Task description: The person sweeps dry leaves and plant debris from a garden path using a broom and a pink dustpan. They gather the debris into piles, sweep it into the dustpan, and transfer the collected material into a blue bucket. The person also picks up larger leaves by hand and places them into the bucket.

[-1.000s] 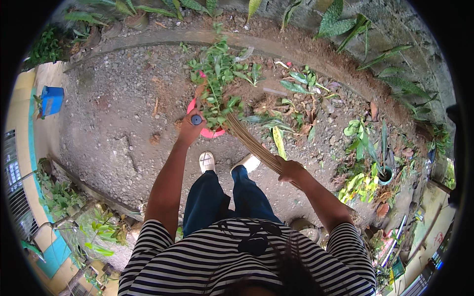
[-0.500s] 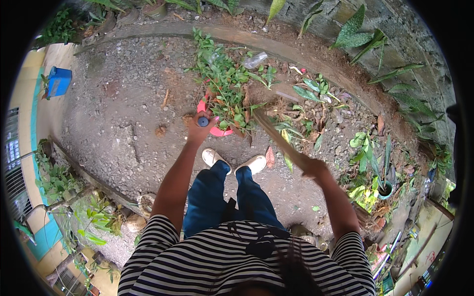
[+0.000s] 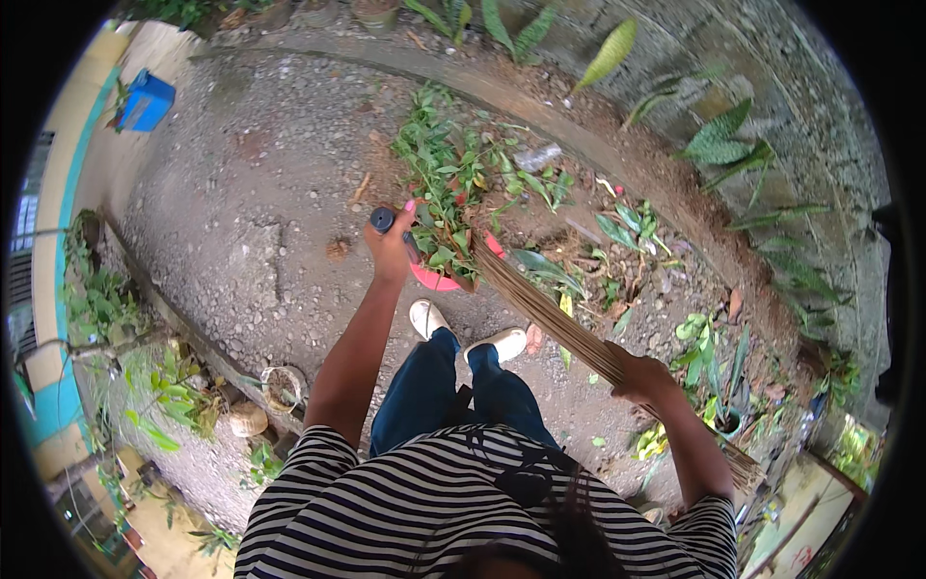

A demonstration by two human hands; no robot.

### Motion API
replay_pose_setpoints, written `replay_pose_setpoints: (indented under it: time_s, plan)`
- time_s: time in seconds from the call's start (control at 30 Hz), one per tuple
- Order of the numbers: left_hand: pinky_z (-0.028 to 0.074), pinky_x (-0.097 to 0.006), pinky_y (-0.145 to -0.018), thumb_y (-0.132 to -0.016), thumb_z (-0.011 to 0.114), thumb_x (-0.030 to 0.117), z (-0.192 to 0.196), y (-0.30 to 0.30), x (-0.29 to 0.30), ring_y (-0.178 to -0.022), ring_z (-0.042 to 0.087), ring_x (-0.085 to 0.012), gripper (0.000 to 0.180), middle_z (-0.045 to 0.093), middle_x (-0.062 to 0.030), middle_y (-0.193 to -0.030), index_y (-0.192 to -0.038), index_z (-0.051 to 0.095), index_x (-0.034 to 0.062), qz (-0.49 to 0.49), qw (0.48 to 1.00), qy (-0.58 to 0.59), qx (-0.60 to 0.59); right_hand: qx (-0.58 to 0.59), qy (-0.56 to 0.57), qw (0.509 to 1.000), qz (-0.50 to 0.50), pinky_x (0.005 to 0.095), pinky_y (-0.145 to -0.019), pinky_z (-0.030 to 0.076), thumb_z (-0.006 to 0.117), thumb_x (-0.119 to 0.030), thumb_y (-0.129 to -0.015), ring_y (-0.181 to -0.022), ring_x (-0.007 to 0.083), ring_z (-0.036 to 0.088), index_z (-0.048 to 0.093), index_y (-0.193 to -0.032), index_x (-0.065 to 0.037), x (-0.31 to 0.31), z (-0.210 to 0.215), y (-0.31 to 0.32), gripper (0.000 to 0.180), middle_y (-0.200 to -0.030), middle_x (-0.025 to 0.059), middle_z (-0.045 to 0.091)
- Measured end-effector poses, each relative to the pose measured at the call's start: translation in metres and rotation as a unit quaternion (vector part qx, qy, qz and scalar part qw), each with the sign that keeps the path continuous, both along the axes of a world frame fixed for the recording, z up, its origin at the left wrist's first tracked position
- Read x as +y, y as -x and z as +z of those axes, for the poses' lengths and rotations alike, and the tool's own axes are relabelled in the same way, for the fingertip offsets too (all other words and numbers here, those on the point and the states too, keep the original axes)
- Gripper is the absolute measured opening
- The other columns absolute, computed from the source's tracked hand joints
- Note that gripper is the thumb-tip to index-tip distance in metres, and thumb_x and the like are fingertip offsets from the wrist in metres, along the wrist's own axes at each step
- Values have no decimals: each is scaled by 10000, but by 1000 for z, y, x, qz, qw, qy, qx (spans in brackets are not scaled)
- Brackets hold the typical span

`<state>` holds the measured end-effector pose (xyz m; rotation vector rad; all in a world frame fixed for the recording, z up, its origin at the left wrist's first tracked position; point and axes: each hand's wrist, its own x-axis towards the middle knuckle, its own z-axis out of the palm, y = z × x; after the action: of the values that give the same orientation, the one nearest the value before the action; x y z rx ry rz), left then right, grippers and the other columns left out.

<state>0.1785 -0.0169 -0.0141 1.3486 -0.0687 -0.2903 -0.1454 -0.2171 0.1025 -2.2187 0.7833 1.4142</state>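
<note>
Nearest is the person's striped shirt (image 3: 453,502), with blue jeans (image 3: 453,400) and white shoes (image 3: 468,331) below on the gravel ground (image 3: 241,241). The right hand (image 3: 639,378) is closed around a stick broom (image 3: 555,314), which slants from the near right up to the far left, its tip meeting a pile of green cuttings (image 3: 453,198). The left hand (image 3: 393,249), farther out and left of the broom tip, grips the dark handle (image 3: 384,221) of a pink dustpan (image 3: 439,275). The dustpan sits just beyond the shoes, under the near edge of the cuttings, between the two hands. To the near left lies a low wall with weeds (image 3: 116,328). Far left stands a blue container (image 3: 145,101). Plants (image 3: 719,145) line the far right bank.
</note>
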Motion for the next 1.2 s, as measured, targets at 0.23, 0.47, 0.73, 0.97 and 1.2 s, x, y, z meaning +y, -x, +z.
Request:
replay_pose_setpoints:
  time_s: [0.23, 0.47, 0.73, 0.97, 1.2]
  plan:
    - [335, -250, -561, -707, 651, 135, 88, -39, 91, -572, 441, -100, 218, 467, -10, -580, -612, 469, 59, 60, 995, 77, -30, -44, 48, 995, 77, 416, -776, 453, 720, -252, -621, -884, 324, 587, 225, -1331, -254, 22, 81, -49, 866, -910, 175, 612]
    - [310, -249, -559, -695, 632, 163, 152, -79, 173, -555, 418, -106, 234, 447, -11, -564, -594, 447, 62, 162, 975, 84, -124, -94, 71, 985, 129, 407, -774, 457, 714, -245, -577, -879, 327, 586, 234, -1333, -248, 50, 112, -115, 895, -920, 183, 608]
    - [335, -256, -561, -685, 633, 128, 197, -113, 260, -553, 430, -112, 214, 436, -16, -558, -598, 450, 56, 297, 932, 108, -179, -176, 42, 957, 228, 389, -796, 450, 697, -290, -554, -886, 329, 582, 261, -1332, -237, 76, 120, -220, 894, -944, 193, 602]
    - [374, -289, -593, -687, 616, 126, 209, -157, 312, -536, 401, -123, 225, 385, -8, -553, -586, 419, 86, 385, 901, 76, -183, -183, 19, 928, 325, 384, -781, 454, 688, -312, -563, -873, 328, 584, 255, -1334, -262, 93, 112, -337, 885, -965, 188, 596]
    - [376, -282, -584, -681, 629, 139, 206, -220, 373, -533, 400, -115, 217, 396, -6, -555, -607, 433, 84, 470, 861, 60, -184, -175, 1, 899, 400, 389, -727, 466, 686, -329, -565, -841, 333, 587, 289, -1319, -264, 123, 108, -473, 855, -910, 182, 608]
